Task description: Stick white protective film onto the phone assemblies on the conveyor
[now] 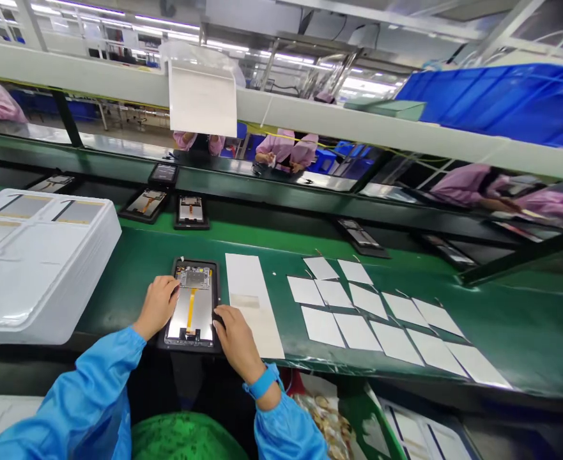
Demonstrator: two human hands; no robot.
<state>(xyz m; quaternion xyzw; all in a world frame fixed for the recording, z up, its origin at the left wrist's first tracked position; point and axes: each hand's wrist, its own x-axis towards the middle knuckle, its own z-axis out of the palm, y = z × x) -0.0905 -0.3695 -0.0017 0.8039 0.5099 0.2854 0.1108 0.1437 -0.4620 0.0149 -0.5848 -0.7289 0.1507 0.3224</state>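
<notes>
At the worktop's (540, 348) near edge, straight in front of you, sits the opened tablet (204, 316), back off and innards up, long axis close to 12–6. Circuit board (195, 277) at its 12 end, orange ribbon (192, 310) running down from it toward 6. Your left hand (159, 305) is on the 10 o'clock side, fingers bent together at the long edge, tips beside the board; can't tell if they pinch anything. Your right hand (236, 335) is on the 4 o'clock side, fingers curled, thumb a bit off the index, tips at the opposite long edge; can't tell there either whether anything small is gripped. Key relation: tablet lies between the two hands, toward 3 from the left fingers, toward 9–10 from the right. Left is nearer the board, right nearer the ribbon's 6 o'clock end. Offset across the long axis: left contact higher, right lower. Just beside the tablet at 3 you've got a white strip (243, 275), long axis about 11–5, right hand overlapping its near-left side in this view. Farther out at 3, rows of white rectangular pieces (323, 327), most with a thin lead or tab at the far edge. Right hand is the nearer one to both. At 9–10, well apart from the tablet, stacked white trays (36, 262), nearer your left. Past the worktop, around 12, more opened tablets (191, 211) lie on the line.
</notes>
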